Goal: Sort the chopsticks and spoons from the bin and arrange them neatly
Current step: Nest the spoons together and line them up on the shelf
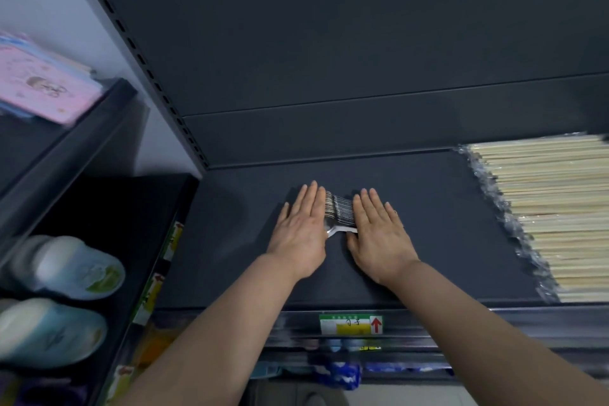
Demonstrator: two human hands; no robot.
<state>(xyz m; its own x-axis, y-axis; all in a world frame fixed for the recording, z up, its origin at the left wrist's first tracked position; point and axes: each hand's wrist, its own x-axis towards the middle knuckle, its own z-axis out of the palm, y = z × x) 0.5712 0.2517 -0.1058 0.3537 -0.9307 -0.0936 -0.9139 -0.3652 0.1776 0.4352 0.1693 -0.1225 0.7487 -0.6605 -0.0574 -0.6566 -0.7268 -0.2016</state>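
On the dark shelf point(428, 208), spoons point(339, 211) pressed between flat left hand point(301, 234), flat right hand point(379, 237)

Dim, bluish light; blurred left edge, wide-angle bending at margins.

The stack of spoons point(339, 211) between the fingers point(311, 198) of the left hand point(301, 231) and those of the right hand point(379, 234) is silver. Its nested edges make a fine pattern of bright and dark stripes. The shelf point(428, 224) under the fingers is a plain dark slate blue-grey, as is the back panel point(329, 43) beyond them. Well to the right of the fingers, the chopsticks point(553, 208) are pale cream and straw yellow, lying in close parallel lines under clear, glinting wrap point(494, 208). Nearer than the fingers, on the shelf's front edge, the price label point(351, 324) has a green top, a white and yellow field and a red arrow. Far to the left of the fingers, a box point(43, 86) is pink with a small cartoon print. The slippers point(66, 269) are pale blue and white, one with a green patch.
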